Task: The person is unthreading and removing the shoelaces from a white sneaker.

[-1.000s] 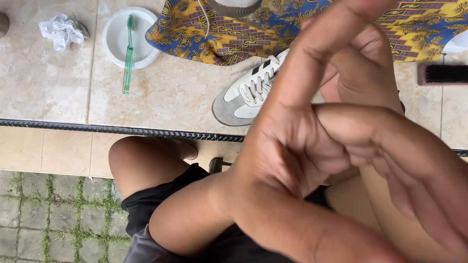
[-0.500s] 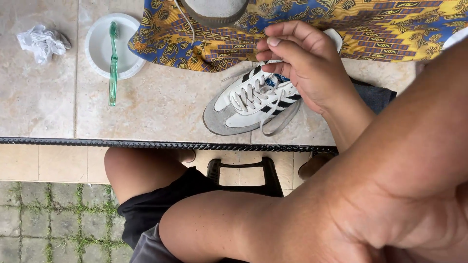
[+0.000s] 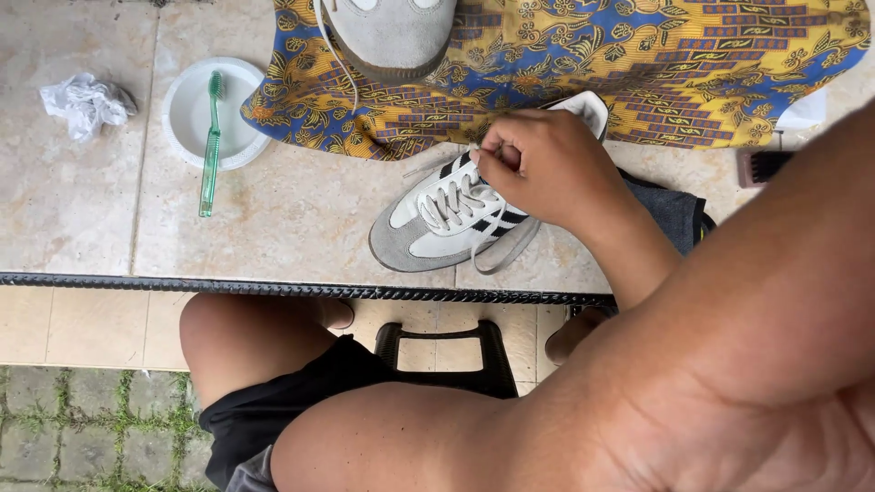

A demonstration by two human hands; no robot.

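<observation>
A grey-and-white sneaker (image 3: 424, 228) with black stripes lies on the tiled table top (image 3: 301, 210), toe toward the front edge. My right hand (image 3: 547, 169) rests over its tongue, fingertips pinched on the white lace (image 3: 460, 196) near the top eyelets. One loose lace end (image 3: 499, 262) loops beside the sole. A bare arm of mine (image 3: 711, 364) fills the lower right close to the lens. My left hand is out of view.
A second grey sneaker (image 3: 392, 32) sits on a blue-and-yellow patterned cloth (image 3: 656, 73) at the back. A white dish (image 3: 187, 114) with a green toothbrush (image 3: 211, 146) and a crumpled tissue (image 3: 87, 102) lie left. A dark cloth (image 3: 679, 214) lies right, and a black stool (image 3: 437, 351) stands below.
My hands were up close to the lens. The right one has reached down to the sneaker and closed on its lace.
</observation>
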